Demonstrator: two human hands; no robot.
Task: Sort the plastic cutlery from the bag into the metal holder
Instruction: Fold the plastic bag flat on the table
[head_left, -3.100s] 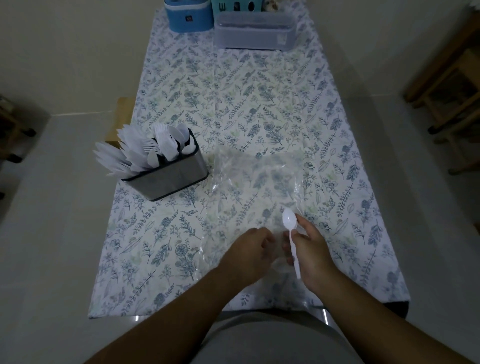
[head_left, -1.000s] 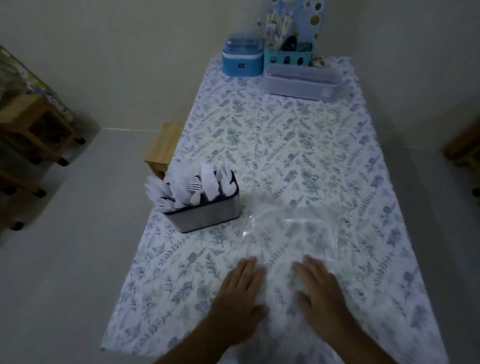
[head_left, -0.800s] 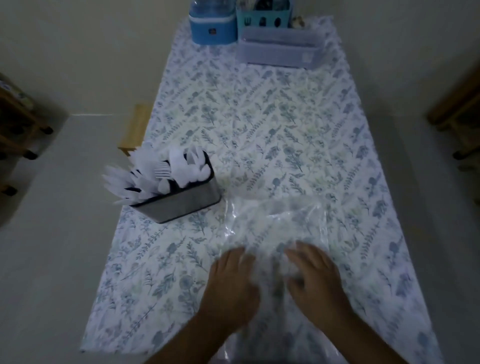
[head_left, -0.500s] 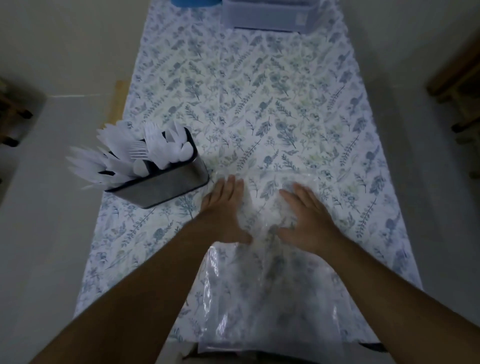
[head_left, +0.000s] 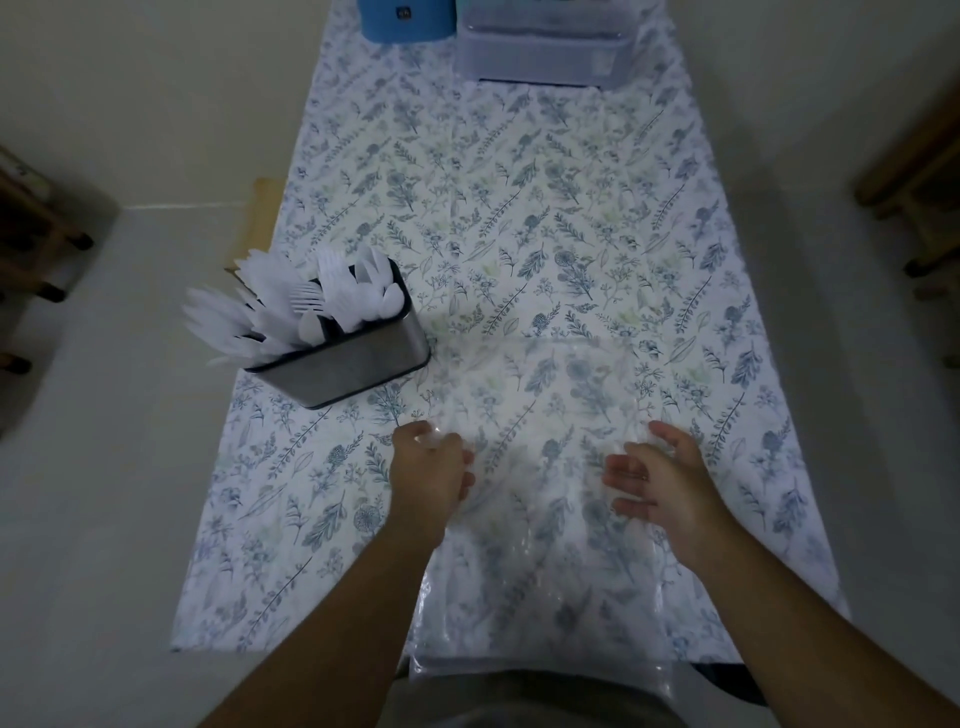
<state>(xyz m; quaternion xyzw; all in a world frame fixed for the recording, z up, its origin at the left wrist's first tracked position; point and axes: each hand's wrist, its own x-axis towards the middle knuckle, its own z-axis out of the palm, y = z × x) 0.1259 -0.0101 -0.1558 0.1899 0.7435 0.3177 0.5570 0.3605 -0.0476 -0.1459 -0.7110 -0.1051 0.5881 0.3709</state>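
The clear plastic bag (head_left: 540, 395) lies flat on the floral tablecloth, its near end hanging over the table's front edge. No cutlery shows inside it. My left hand (head_left: 428, 473) is at the bag's left edge, fingers curled round a bunch of the plastic. At the bag's right edge my right hand (head_left: 657, 478) has its palm turned inward, with the fingers spread and the thumb apart, touching the plastic. The metal holder (head_left: 358, 366) stands to the left, beyond my left hand, packed with white plastic cutlery (head_left: 317, 306).
A blue container (head_left: 405, 21) and a clear lidded box (head_left: 545, 57) stand at the table's far end. A wooden stool (head_left: 262, 208) is beside the table's left edge. Wooden furniture stands on the floor at left (head_left: 31, 239) and right (head_left: 919, 166).
The spoon held in my right hand 3.1 s ago is gone from it. Both hands pressed flat on the bag's middle, then drew apart to its left and right edges.
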